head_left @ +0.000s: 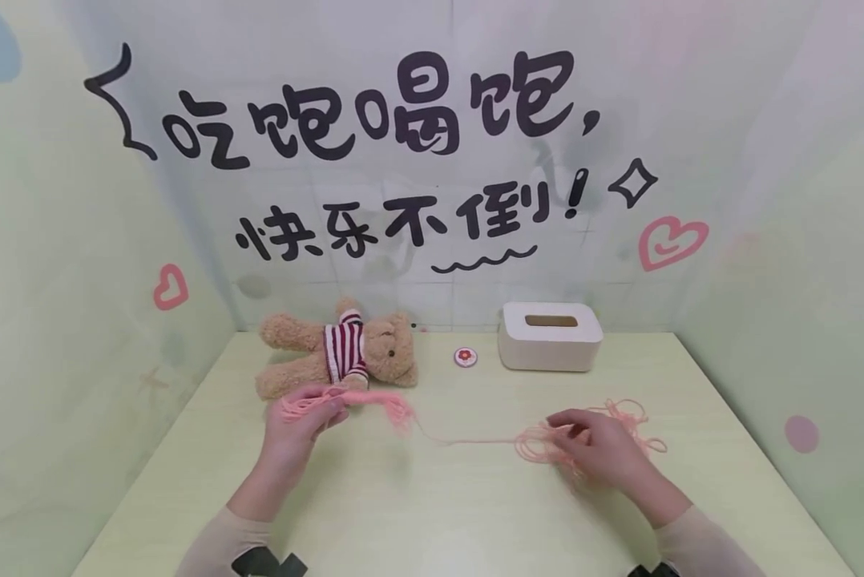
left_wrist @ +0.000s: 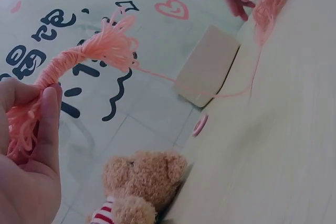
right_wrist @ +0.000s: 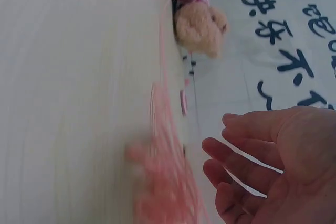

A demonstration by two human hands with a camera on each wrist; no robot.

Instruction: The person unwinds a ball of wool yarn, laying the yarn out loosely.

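Observation:
My left hand [head_left: 293,433] pinches a bundle of pink yarn [head_left: 365,397] between thumb and fingers. Turns of yarn wrap tightly round the bundle's middle [left_wrist: 62,65], and its looped end [left_wrist: 113,45] fans out beyond the fingertips. A single strand [head_left: 475,441] runs from there across to a loose tangle of pink yarn [left_wrist: 269,11] on the table. Beside and over that tangle is my right hand [head_left: 608,450]. In the right wrist view, its loosely bent fingers [right_wrist: 239,161] hold nothing, and the tangle is blurred.
A teddy bear [head_left: 385,351] in a striped shirt lies on its side at the table's back left. Right of it are a round flower badge [head_left: 466,357] and a white tissue box [head_left: 551,349]. Behind stands a curtain-like backdrop [head_left: 417,296] with large black writing.

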